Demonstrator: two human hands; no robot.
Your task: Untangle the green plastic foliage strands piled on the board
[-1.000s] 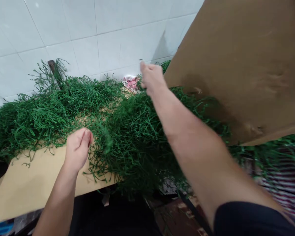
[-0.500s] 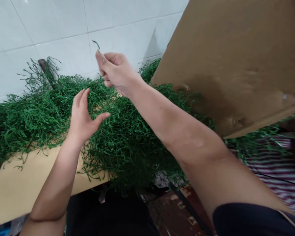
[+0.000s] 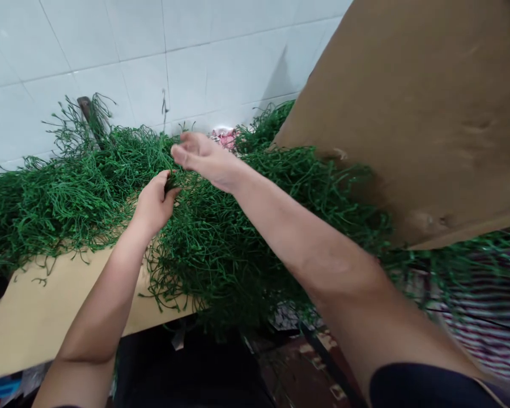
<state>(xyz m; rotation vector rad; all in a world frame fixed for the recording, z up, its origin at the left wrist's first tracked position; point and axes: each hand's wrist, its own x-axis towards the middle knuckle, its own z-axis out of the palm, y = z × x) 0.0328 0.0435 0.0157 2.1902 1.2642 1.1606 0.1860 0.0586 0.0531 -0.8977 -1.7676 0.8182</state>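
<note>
Pale tiles cover the wall [image 3: 238, 62] at the back, and a big brown cardboard panel [image 3: 408, 113] leans in at the right. The near heap of green stems [image 3: 221, 243], thin and tangled, spreads over the middle, reaching the panel's lower edge; the far heap [image 3: 76, 187], lying to the left, runs along the foot of the wall. Under both lies a flat tan cardboard sheet [image 3: 63, 300], bare along its near left part. At the lower right is a striped cloth [image 3: 480, 328], maroon and white.

The right hand [image 3: 204, 158] reaches across to the space between the heaps, its fingers bent towards the thumb; it is blurred, so I cannot tell whether it pinches a stem. The left hand [image 3: 155, 201] is just beside it, lower and nearer the body, thumb and fingers narrowly parted at the stems.

A dark upright piece [image 3: 87, 113] pokes out of the far heap (stems droop around its top). Something pink and white [image 3: 225, 139] shows by the wall. Smallest is a single thin stem [image 3: 164, 105], above the far heap.
</note>
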